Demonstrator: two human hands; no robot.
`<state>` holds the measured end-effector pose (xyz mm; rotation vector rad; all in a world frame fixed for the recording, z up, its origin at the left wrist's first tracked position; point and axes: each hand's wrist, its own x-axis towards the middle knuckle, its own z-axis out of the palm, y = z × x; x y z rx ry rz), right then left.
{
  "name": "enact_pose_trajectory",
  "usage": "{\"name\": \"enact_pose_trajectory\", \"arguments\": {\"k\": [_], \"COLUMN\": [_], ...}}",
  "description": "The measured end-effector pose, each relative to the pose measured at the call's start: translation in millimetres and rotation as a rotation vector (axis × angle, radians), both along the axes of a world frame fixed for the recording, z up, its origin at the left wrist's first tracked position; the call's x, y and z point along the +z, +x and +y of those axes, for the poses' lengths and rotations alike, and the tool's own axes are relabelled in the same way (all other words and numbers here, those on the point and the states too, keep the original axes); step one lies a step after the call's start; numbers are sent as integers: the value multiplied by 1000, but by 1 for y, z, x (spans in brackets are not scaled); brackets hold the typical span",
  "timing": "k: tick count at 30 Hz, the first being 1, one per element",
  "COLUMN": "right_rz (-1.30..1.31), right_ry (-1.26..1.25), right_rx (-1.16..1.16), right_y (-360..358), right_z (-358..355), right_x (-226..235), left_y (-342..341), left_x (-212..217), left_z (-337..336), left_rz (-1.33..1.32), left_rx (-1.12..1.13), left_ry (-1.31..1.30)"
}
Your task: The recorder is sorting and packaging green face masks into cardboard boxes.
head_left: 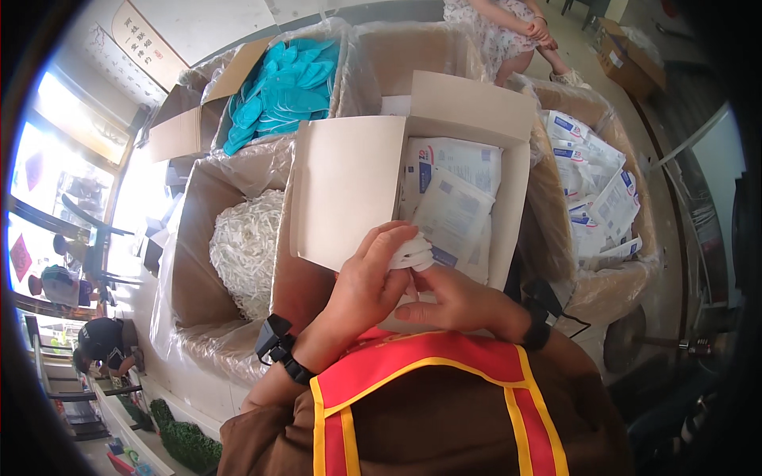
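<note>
My left hand (367, 274) and my right hand (456, 300) meet in front of my chest, low over the near edge of an open cardboard box (347, 189). Both have their fingers closed on a small white bundle (413, 252) that looks like a soft strip folded in layers. My left fingers curl over its left side, while the right hand grips it from below and the right; part of it is hidden by the fingers. Flat white and blue printed packets (454, 213) lie inside the box just beyond my hands.
Plastic-lined cartons surround the box: one holds tangled white strips (246, 252), another teal flat oval pieces (286, 94), and one at right several packets (597, 190). A seated person (508, 36) is beyond them. A stand fan (635, 341) stands at right; another person (103, 345) bends at far left.
</note>
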<state>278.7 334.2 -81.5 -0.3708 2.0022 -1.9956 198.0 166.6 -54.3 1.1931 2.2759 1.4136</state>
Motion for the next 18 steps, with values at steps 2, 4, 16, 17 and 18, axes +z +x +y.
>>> {"name": "enact_pose_trajectory", "arguments": {"k": [2, 4, 16, 17, 18], "right_rz": [86, 218, 367, 410, 467], "right_ry": [48, 148, -141, -368, -516], "right_rx": [-10, -35, -146, -134, -96], "right_y": [1, 5, 10, 15, 27], "right_z": [-4, -5, 29, 21, 18], "right_x": [5, 4, 97, 114, 128], "left_y": [-6, -30, -100, -98, -99], "left_x": [-9, -24, 16, 14, 13], "left_z": [-5, -19, -189, -183, -166], "left_rz": [200, 201, 423, 314, 302], "left_rx": [104, 333, 910, 825, 790], "left_ry": [57, 97, -287, -215, -200]}}
